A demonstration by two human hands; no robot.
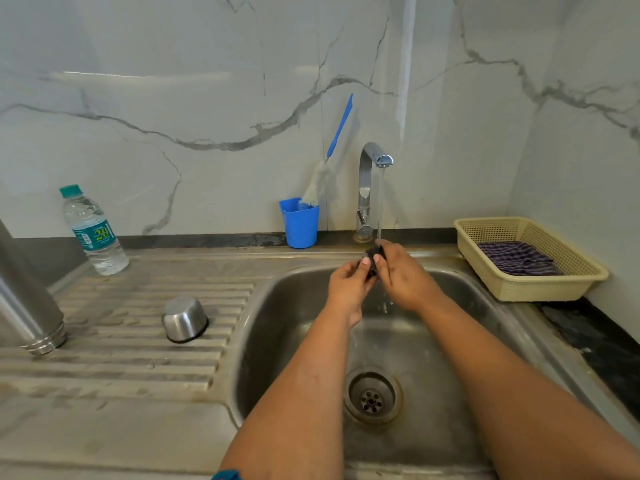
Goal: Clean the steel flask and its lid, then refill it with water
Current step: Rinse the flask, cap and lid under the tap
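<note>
**Rinsing the flask's black stopper under the tap**

From my head camera, containers first. The steel sink basin (pixel 284 341) holds only running water and the drain (pixel 372 398) at its bottom. At the back edge of the counter, just left of the tap (pixel 367 188), stands a blue plastic cup (pixel 300 223) with a bottle brush (pixel 323 174) in it, bristles down, its blue handle leaning on the marble wall. In the counter's right back corner sits a cream plastic basket (pixel 512 289) holding a crumpled purple checked cloth (pixel 519 259). At the back left corner of the drainboard (pixel 121 355) stands a capped plastic water bottle (pixel 93 230), with water in it. The steel flask (pixel 27 296) stands mouth down on the drainboard's left edge, partly out of frame. Its steel cap (pixel 184 318) rests upside down near the middle of the drainboard, well apart from the flask.

Both my forearms reach out over the basin. My left hand (pixel 348 282) and right hand (pixel 403 275) meet right under the stream, near the basin's back rim. Between them I hold the small black stopper (pixel 372 259): my left fingers curl round its near side, my right fingers close over its top, thumbs pressing on it. Water runs over the stopper and drips off my right hand.
</note>
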